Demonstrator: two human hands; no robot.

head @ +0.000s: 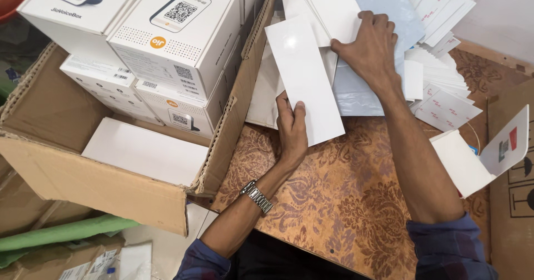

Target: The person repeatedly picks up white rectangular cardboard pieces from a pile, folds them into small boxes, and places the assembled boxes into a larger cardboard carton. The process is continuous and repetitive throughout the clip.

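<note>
Your dark blue sleeves sit at the bottom edge, and from them both forearms run up over the brown patterned tabletop (pixel 334 202). Your left hand (pixel 291 131), with a metal wristwatch (pixel 257 196) below it, holds the long white card (pixel 304 80) by its lower edge: the thumb lies flat on the card's face and the other fingers go under it, so they are pinched on the card, which rises tilted away from you toward the heap. Your right hand (pixel 371 49) reaches further, palm down, fingers curled together over the loose white sheets (pixel 325 5) and a pale blue plastic bag (pixel 389 13); it presses on that pile, though whether it grips a single sheet you cannot tell from here. Judging by how things lie, the work looks partway: one card is picked out and in hand, while a spread of small white printed cards (pixel 439 91) lies unsorted just right of your right wrist. To your left, the open cardboard carton (pixel 100 185) already holds several stacked white product boxes (pixel 178 35), with one flat white box (pixel 146 151) lying in front and bare room beside it.
</note>
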